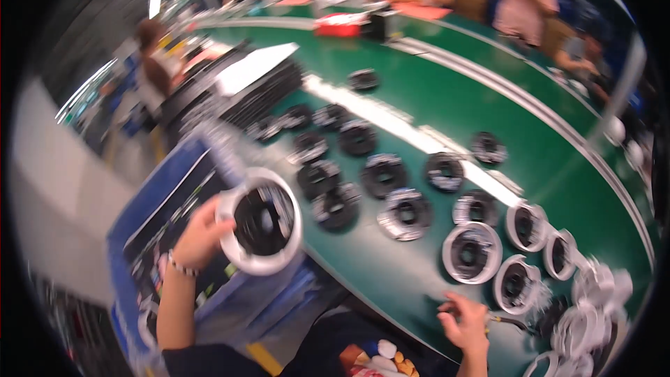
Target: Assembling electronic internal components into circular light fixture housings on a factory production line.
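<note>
Currently in the left hand (195, 237): one white ring housing (264, 220) with black core, held up before the right side of the blue bin (120, 237), near the edge of the green bench (377, 269). Left fingers clamped on the housing's left rim, thumb against its face. Right hand (464, 324) at the near edge of the bench, fingers apart and half-curled, nothing evident between them; thin dark item (513, 322) just beside, too blurred to identify. On the bench: four white-rimmed rings (469, 255) near the right hand; black discs (385, 171) spread across the middle; jumble of white parts (604, 286) at the right. Beyond the bin: stack of dark trays (269, 84). Step in hand, by judgement: one-handed handling of a single housing beside the bin, right hand free. Called for next, by judgement: firm rim grip, housing clear of bin wall and bench edge, right hand ready for support.
</note>
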The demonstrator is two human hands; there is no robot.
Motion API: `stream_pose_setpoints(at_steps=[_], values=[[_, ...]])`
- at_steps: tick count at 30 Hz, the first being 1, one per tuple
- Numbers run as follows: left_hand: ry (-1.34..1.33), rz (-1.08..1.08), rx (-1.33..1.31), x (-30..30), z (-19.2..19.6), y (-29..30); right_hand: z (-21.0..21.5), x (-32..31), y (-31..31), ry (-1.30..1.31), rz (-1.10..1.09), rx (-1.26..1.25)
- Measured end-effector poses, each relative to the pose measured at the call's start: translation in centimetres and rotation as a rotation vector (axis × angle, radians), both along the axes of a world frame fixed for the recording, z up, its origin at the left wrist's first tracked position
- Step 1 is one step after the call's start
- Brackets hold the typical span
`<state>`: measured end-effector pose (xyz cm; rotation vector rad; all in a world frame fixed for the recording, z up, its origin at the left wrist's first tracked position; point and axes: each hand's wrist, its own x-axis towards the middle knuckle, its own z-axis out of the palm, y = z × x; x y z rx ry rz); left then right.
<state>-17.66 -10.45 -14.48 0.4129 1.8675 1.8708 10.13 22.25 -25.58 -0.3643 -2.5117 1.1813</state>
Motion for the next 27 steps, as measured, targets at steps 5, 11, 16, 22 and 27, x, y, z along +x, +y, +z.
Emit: stream_pose_setpoints(at_steps=[5, 11, 16, 22, 27], values=[[0.072, 0.601, 0.067, -1.2, -1.2, -15.9, -0.2, -0.1, -0.4, 0.043, 0.029, 0.025], [-0.091, 1.212, 0.028, 1.0, -6.9, -34.5, -1.4, -0.7, -1.0, -0.037, 0.043, 0.016], [-0.367, 1.295, -0.505, 2.8, -7.7, -37.8, -2.1, -0.8, -0.1, -0.052, 0.027, 0.031], [-0.359, 1.358, -0.760, 4.4, -8.8, -41.1, -1.8, -1.0, -0.4, -0.093, 0.045, -0.030], [-0.357, 1.357, -1.112, 5.1, -8.3, -41.8, -1.6, -0.8, -1.4, -0.072, 0.058, 0.068]])
